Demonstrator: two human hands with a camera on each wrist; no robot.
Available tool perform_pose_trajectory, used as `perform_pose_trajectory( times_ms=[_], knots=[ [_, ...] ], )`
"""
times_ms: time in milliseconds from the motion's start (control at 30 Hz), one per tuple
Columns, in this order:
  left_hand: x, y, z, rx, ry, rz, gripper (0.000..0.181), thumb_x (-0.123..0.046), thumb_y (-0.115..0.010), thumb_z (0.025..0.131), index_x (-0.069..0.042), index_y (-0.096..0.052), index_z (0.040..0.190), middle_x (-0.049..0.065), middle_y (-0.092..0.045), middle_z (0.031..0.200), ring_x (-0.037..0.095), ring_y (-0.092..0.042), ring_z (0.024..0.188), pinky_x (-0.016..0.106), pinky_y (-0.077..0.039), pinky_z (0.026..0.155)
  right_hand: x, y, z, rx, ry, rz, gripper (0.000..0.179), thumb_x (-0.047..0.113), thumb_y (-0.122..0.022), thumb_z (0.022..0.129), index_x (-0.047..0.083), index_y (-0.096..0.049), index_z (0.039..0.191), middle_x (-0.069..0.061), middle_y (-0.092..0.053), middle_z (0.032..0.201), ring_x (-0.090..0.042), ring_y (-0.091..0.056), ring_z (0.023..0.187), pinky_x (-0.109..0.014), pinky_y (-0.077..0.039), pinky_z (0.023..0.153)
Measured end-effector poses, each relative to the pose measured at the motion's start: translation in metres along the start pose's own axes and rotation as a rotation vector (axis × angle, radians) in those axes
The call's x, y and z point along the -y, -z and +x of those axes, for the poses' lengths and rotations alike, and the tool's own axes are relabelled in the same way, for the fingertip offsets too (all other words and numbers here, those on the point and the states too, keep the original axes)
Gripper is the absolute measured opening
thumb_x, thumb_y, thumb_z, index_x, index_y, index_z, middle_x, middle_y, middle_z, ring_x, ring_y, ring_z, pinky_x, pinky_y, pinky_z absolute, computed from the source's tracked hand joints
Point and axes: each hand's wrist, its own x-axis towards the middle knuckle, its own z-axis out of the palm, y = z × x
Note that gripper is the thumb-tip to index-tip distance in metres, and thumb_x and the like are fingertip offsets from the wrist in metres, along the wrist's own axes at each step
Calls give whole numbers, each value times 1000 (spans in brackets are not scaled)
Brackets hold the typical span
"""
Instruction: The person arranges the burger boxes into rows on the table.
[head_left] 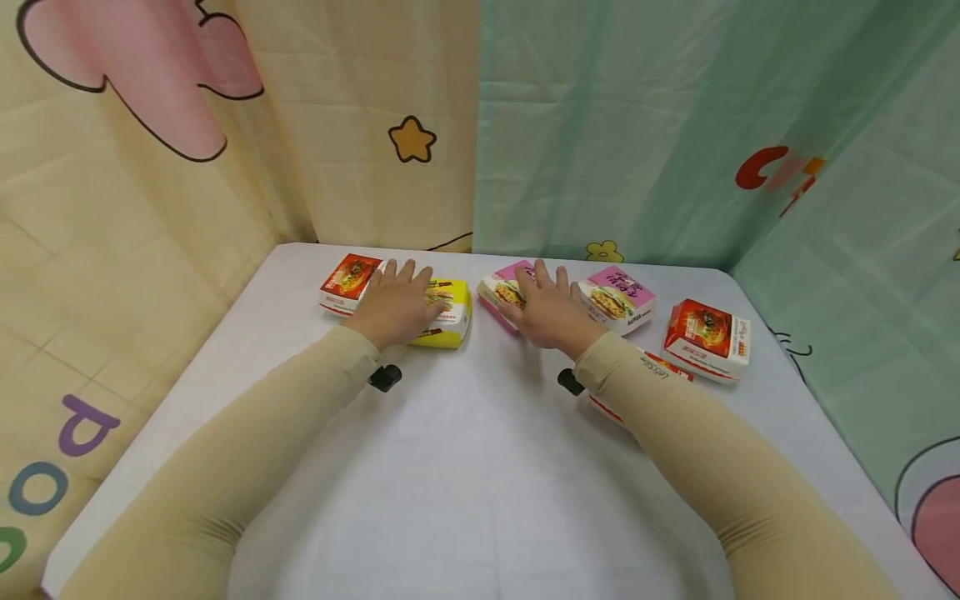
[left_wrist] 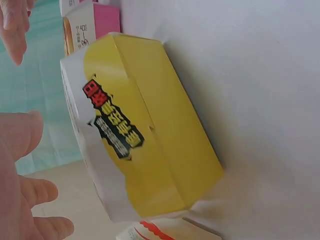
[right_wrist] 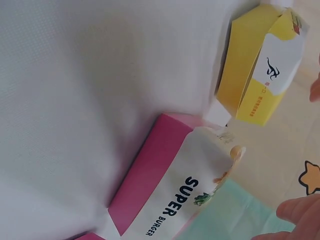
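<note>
My left hand (head_left: 397, 304) is spread over a yellow and white burger box (head_left: 453, 315), fingers pointing away from me. In the left wrist view a gap shows between its fingers (left_wrist: 37, 192) and the yellow box. To its left is a red and white burger box (head_left: 351, 277), partly covered by that hand. My right hand (head_left: 551, 312), also with fingers apart, is above a pink and white burger box (head_left: 504, 293). The right wrist view shows its fingers (right_wrist: 300, 215) apart from the pink box's "SUPER BURGER" side. Neither hand holds anything.
Right of my right hand stands another pink burger box (head_left: 618, 298), with a red burger box (head_left: 707, 337) beyond it. One more red box (head_left: 667, 367) is partly hidden under my right sleeve. Patterned curtains (head_left: 600, 125) surround the white table (head_left: 450, 500).
</note>
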Motion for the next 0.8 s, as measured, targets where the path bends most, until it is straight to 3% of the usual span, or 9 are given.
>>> perform_pose_trajectory(
  times_ms=[233,400,633,800],
  knots=[
    [14,-3,-1,28,27,-15,76,-55,-47,107,-15,-26,168,21,-15,176,50,-4,162,66,-4,131,11,-3,-1,-4,55,38,82,58,-50,105,22,-17,171,-13,-4,179,-48,-2,163,-65,-7,131],
    [22,-6,0,43,32,-22,75,-55,-46,107,-16,-26,168,21,-13,176,51,-1,162,65,-2,131,21,-4,0,16,74,49,84,60,-50,105,23,-13,171,-12,-5,179,-40,-3,165,-61,-10,132],
    [30,-9,0,39,24,-21,72,-54,-45,108,-17,-29,167,22,-12,176,52,-3,161,66,-2,130,37,-9,4,22,164,131,75,51,-50,108,21,-18,170,-12,-15,178,-33,-15,165,-53,-19,132],
    [33,-11,-1,45,22,-24,70,-54,-46,108,-18,-32,167,22,-12,176,54,-4,161,68,-3,130,49,-17,11,71,173,153,75,53,-48,109,23,-17,171,-12,-16,177,-32,-21,164,-52,-23,131]
  ],
)
